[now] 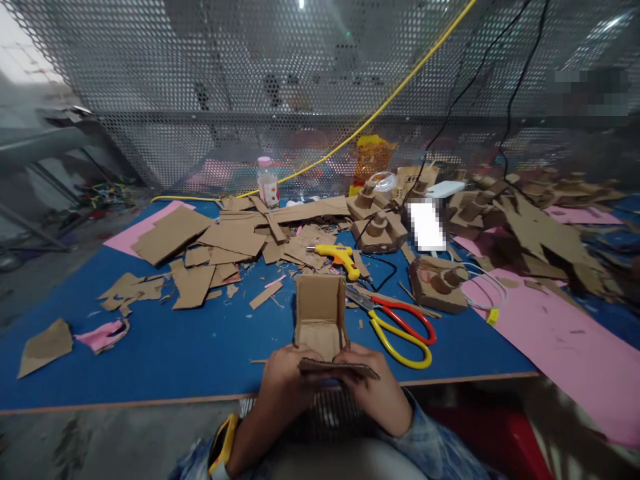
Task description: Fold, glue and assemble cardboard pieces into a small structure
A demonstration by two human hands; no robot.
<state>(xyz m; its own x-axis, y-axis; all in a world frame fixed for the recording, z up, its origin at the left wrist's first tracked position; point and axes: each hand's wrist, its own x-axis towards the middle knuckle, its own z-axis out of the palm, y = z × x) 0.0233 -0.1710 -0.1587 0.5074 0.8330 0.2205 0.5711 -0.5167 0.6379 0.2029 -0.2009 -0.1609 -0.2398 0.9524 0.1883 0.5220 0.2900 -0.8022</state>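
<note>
At the table's front edge, my left hand [289, 377] and my right hand [374, 385] both grip a small open cardboard box [321, 301]. The box's back wall stands upright, and a cardboard flap [340, 368] sticks out towards me between my hands. My fingers are wrapped round its near end, and some fingertips are hidden behind the flap. Scissors [400, 323] with one red and one yellow handle lie just right of the box. Behind it rests a yellow glue gun [340, 259].
Cardboard scraps [233, 240] cover the blue table [200, 353] behind and to the left. Several cardboard pieces with rolled tubes [443, 283] stand right, near a pink sheet [565, 347] and a white cable [487, 283]. A bottle [268, 183] stands by the mesh [225, 87].
</note>
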